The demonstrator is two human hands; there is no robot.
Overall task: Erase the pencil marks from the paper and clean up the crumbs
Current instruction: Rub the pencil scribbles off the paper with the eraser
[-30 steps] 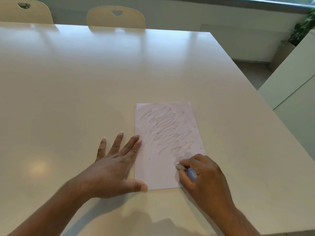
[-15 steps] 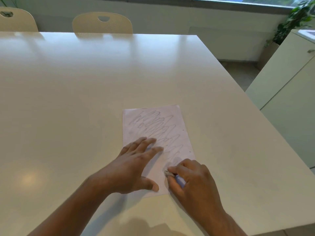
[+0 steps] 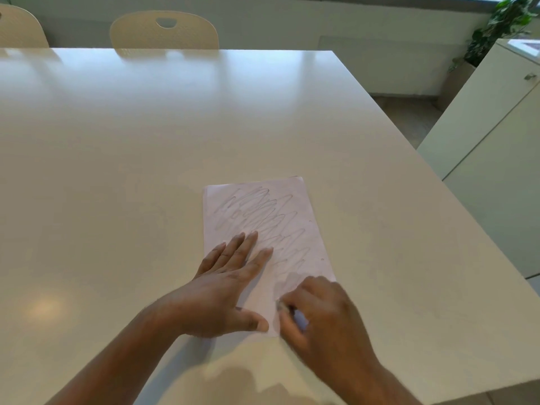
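A white sheet of paper lies on the pale table, covered with grey zigzag pencil marks. My left hand rests flat on the sheet's near left part, fingers spread and straight. My right hand is at the sheet's near right corner, fingers curled round a small eraser with a whitish-blue body; its tip touches the paper. My right hand is blurred by motion. A few tiny specks lie near the sheet's right edge.
Two cream chairs stand behind the far table edge. A white cabinet stands to the right across a gap of floor, with a potted plant behind it. The table's right edge runs diagonally close to the paper.
My left hand slid from the table beside the sheet onto the paper itself. My right hand with the eraser shifted slightly toward the near edge, rubbing. The camera view moved.
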